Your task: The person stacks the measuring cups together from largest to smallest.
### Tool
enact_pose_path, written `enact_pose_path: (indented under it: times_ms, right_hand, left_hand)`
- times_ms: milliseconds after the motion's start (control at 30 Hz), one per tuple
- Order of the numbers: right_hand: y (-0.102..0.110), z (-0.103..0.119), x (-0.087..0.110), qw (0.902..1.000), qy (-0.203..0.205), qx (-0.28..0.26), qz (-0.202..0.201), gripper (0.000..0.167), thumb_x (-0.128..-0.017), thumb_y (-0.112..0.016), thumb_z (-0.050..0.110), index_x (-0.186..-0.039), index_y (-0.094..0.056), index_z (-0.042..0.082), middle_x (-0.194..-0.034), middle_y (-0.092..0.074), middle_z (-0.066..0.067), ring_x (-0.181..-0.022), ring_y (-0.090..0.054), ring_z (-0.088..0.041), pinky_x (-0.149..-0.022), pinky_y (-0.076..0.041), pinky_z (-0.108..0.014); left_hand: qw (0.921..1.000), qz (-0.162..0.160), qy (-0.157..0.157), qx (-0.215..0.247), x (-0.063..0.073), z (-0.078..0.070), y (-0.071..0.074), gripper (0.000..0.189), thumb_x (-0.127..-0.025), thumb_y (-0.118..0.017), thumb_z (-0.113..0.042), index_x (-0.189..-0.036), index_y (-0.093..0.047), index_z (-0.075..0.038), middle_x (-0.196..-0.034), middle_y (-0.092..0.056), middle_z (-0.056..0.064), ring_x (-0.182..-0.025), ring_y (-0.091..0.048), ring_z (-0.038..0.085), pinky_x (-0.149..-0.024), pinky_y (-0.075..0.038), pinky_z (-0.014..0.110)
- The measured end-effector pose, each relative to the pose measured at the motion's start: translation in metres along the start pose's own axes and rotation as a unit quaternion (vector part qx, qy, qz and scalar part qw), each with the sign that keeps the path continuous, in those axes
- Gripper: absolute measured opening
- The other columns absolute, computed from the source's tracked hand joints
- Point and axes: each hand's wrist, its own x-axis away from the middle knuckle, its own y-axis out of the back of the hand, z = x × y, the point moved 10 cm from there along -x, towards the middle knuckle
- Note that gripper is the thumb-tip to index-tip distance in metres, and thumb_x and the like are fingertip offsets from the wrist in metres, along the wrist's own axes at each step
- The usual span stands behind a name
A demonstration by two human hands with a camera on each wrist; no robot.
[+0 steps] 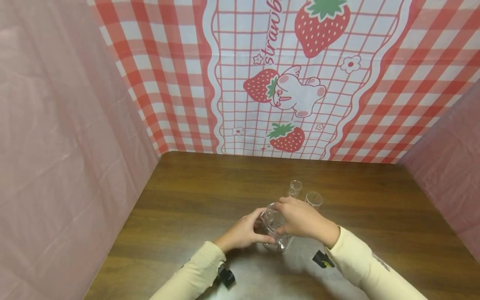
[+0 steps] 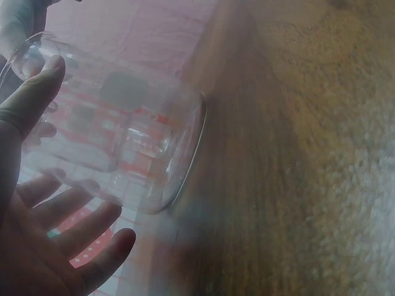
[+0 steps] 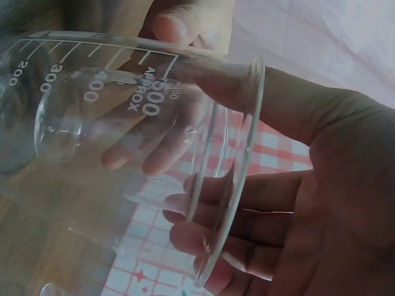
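A large clear glass beaker [image 1: 279, 243] with white graduation marks stands on the table. My left hand [image 1: 241, 231] grips its side, thumb towards me and fingers round the far wall; in the left wrist view the fingers spread along the glass. A smaller beaker [image 3: 58, 132] sits nested inside, its rim just within the larger one's rim [image 3: 244, 166]. Reaching in from above, my right hand [image 1: 301, 218] holds the smaller beaker near its rim, with thumb and fingers on opposite sides. The right hand partly covers both beakers in the head view.
Behind the right hand stand two smaller glass vessels, a narrow one [image 1: 295, 186] and a wider one [image 1: 314, 198]. A brown wooden table [image 1: 195, 179] carries everything. A strawberry-print cloth [image 1: 277, 104] hangs at the back, pink cloths [image 1: 75, 125] at the sides.
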Motion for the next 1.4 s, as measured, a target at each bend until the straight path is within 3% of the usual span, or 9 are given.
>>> enact_pose_path:
  times_ms: [533, 833, 1400]
  right_hand:
    - [-0.008, 0.007, -0.003, 0.9990, -0.006, 0.039, 0.023, 0.058, -0.057, -0.091, 0.036, -0.102, -0.071, 0.008, -0.092, -0.070, -0.006, -0.081, -0.067, -0.026, -0.068, -0.059, -0.042]
    - [-0.012, 0.010, -0.004, 0.9958, 0.000, 0.089, 0.025, 0.054, -0.057, -0.090, 0.040, -0.098, -0.072, 0.009, -0.090, -0.071, -0.004, -0.079, -0.068, -0.023, -0.063, -0.058, -0.039]
    - [-0.017, 0.010, -0.009, 0.9920, -0.020, 0.117, 0.044, 0.056, -0.057, -0.088, 0.047, -0.095, -0.071, 0.009, -0.090, -0.072, -0.005, -0.083, -0.069, -0.024, -0.068, -0.059, -0.042]
  left_hand:
    - [1.0000, -0.001, -0.001, 0.009, 0.001, 0.003, -0.002, 0.082, -0.076, -0.083, -0.035, -0.144, -0.040, -0.017, -0.135, -0.060, 0.009, -0.119, -0.062, 0.028, -0.099, -0.053, 0.032]
    - [0.9997, 0.004, -0.007, 0.024, -0.001, 0.003, -0.005, 0.081, -0.077, -0.082, -0.033, -0.144, -0.041, -0.017, -0.137, -0.058, 0.007, -0.123, -0.059, 0.024, -0.100, -0.052, 0.030]
    - [0.9998, 0.004, -0.002, 0.019, -0.001, 0.005, -0.002, 0.081, -0.077, -0.082, -0.035, -0.145, -0.040, -0.018, -0.139, -0.057, 0.007, -0.122, -0.060, 0.026, -0.100, -0.052, 0.030]
